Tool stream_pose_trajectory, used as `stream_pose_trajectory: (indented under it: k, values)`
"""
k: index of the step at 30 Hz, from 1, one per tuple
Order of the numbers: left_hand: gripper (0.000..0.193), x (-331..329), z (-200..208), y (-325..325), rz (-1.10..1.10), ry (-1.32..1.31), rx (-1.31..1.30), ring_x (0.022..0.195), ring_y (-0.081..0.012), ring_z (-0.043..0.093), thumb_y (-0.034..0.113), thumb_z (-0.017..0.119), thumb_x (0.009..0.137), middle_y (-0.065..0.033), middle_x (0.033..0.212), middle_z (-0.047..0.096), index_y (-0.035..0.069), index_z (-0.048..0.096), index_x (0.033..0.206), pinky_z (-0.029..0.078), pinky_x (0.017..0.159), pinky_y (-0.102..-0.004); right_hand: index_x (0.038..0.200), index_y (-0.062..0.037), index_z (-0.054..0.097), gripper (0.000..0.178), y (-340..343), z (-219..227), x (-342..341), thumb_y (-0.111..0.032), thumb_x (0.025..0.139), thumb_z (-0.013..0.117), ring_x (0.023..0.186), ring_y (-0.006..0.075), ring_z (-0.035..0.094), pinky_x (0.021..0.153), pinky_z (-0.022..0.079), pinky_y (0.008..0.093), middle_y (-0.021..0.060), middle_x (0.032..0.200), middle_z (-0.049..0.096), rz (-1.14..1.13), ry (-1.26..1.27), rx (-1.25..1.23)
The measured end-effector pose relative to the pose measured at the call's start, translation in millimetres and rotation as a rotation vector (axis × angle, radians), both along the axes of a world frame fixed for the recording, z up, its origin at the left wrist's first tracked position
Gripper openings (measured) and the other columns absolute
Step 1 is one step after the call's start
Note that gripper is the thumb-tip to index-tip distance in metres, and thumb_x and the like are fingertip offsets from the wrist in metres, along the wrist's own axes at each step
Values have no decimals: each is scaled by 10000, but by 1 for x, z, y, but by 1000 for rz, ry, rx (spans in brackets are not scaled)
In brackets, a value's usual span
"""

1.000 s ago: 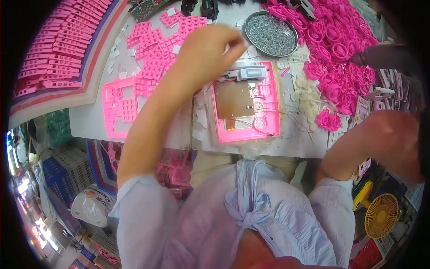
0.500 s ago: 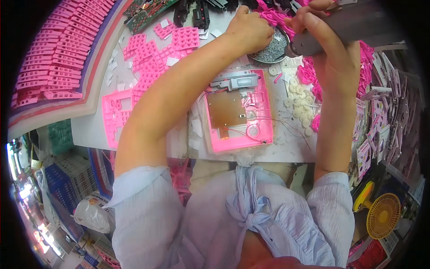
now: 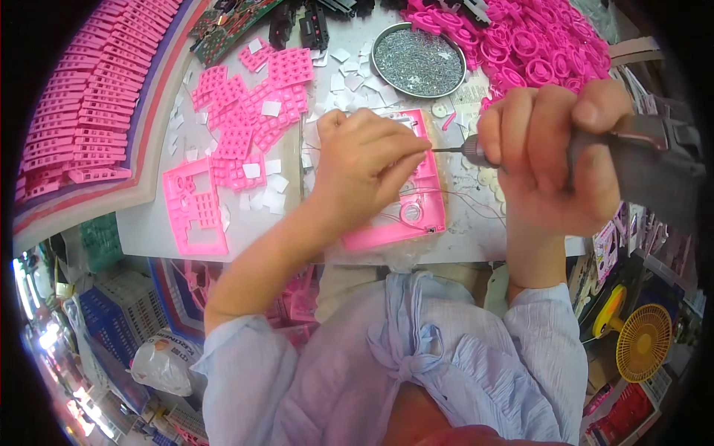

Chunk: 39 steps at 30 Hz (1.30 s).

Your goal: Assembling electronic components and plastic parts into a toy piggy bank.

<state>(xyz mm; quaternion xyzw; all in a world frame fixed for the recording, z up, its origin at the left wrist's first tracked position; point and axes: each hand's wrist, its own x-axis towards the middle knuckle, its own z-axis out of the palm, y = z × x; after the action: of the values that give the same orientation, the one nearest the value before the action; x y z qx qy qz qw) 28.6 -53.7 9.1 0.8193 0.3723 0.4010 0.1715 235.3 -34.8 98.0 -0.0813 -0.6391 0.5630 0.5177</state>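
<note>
Above the table, the right hand gripped an electric screwdriver. The left hand pinched at its tip over a pink casing.

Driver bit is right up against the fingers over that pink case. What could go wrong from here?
1. The driver bit points at the left hand's fingertips; a slip could jab them.
2. The thin wires trailing from the pink case lie near the right hand and could snag.
3. The screw tray sits close behind and might be knocked.
</note>
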Motion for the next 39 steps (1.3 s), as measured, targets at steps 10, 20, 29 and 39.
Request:
stream_pose_trajectory:
  k: [10, 20, 29, 39]
  values:
    - [129, -6, -6, -8, 33, -86, 47, 749, -145, 566, 117, 790, 745, 45, 791, 666, 148, 699, 831, 290, 783, -359, 1200, -124, 495, 235, -4, -22, -24, -243, 998, 511, 557, 109, 424, 640, 436, 325, -29, 639, 442, -15, 108, -52]
    - [143, -10, -8, -6, 89, -19, 86, 755, -160, 574, 114, 790, 749, 31, 801, 668, 141, 707, 862, 301, 778, -365, 1193, -106, 495, 227, 7, -32, -27, -219, 996, 494, 560, 119, 417, 644, 438, 339, -22, 628, 428, 33, 155, 37]
    - [161, -13, -17, -1, 238, 331, 114, 942, -160, 580, 218, 758, 809, 57, 951, 676, 168, 696, 950, 288, 916, -430, 992, -41, 507, 64, 39, -60, -45, -48, 928, 512, 521, 122, 394, 516, 356, 332, 12, 589, 404, -204, 135, -159]
    - [291, -12, -21, 6, 207, 320, 39, 951, -215, 590, 230, 775, 772, -3, 944, 658, 140, 674, 1030, 328, 869, -438, 871, -4, 533, 101, 37, -80, -60, 74, 833, 584, 534, 120, 511, 527, 444, 286, 52, 644, 556, -414, -77, -88]
